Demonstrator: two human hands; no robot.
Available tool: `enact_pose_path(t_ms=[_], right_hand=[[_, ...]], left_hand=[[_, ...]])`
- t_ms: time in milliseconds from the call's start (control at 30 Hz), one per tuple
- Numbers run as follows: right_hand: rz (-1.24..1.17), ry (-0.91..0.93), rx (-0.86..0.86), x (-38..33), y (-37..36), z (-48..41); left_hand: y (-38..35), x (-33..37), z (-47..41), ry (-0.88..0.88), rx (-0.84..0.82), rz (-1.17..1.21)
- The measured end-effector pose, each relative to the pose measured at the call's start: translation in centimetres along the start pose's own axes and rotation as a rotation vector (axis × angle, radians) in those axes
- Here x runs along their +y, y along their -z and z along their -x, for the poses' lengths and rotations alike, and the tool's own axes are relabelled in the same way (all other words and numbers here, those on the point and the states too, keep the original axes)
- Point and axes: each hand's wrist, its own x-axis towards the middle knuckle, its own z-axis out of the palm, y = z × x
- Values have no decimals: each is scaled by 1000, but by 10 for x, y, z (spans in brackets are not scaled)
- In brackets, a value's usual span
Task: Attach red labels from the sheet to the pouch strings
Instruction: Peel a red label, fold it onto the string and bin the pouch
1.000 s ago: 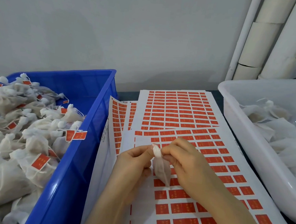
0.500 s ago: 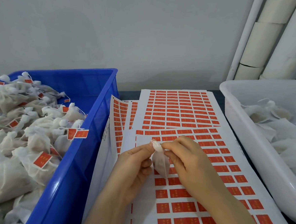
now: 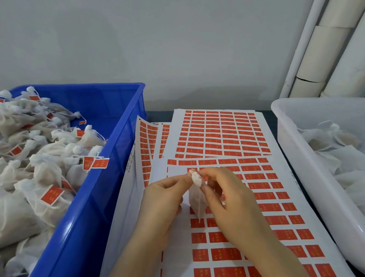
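Two hands, both mine, raised just above the sheet.

1. Left hand (image 3: 162, 198): thumb and forefinger pinch the gathered neck of the pouch from the left. The other fingers curl in beside its body.
2. Right hand (image 3: 228, 204): fingertips are pinched on the same neck from the right, close by the string. Whether a label sits between them I cannot tell.
3. Pouch (image 3: 197, 202): small white mesh, hanging point-down between my two hands. Whether its tip touches the paper I cannot tell.
4. String (image 3: 191, 171): a thin white end poking up at the top of the neck, just left of my right fingertips.
5. Sheet (image 3: 176, 235): white backing, flat in front of me between the two bins. A bare white strip runs down its left side.
6. Labels (image 3: 225, 255): red rectangles in rows, covering the rest of the sheet under and around my hands.
7. Spare sheets (image 3: 221, 132): beyond the first and partly under it, full of red rows. One curls up against the blue bin.
8. Blue bin (image 3: 81, 217): on my left, beside the paper.
9. Tagged pouches (image 3: 23, 170): heaped in the blue bin with red tags on their strings. One pair of tags lies at the rim.
10. White bin (image 3: 300, 166): on my right.
11. Plain pouches (image 3: 348, 169): a loose white pile inside the white bin.
12. Pipes (image 3: 326, 51): pale, upright, in the far right corner.
13. Wall (image 3: 141, 38): grey, behind everything.
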Motion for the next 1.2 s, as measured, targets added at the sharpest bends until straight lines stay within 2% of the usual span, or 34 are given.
enact_pose_path(t_ms=[133, 333, 533, 700, 767, 800, 900, 1200], right_hand=[[-76, 0, -9, -1, 0, -1], [-161, 3, -59, 3, 5, -1], [-68, 35, -113, 4, 12, -1], [-32, 34, -54, -1, 19, -7], [24, 17, -109, -5, 24, -12], [94, 78, -101, -7, 24, -13], [229, 289, 84, 1, 24, -7], [192, 357, 158, 7, 21, -4]], left_hand=[[0, -1, 1, -16, 35, -26], [0, 0, 4, -54, -21, -3], [-1, 1, 5, -149, -48, -13], [-1, 0, 4, -207, -126, -112], [0, -1, 5, -225, -154, -144], [0, -1, 5, -227, -161, -156], [1, -3, 4, -219, -157, -197], [2, -2, 5, -192, -193, -234]])
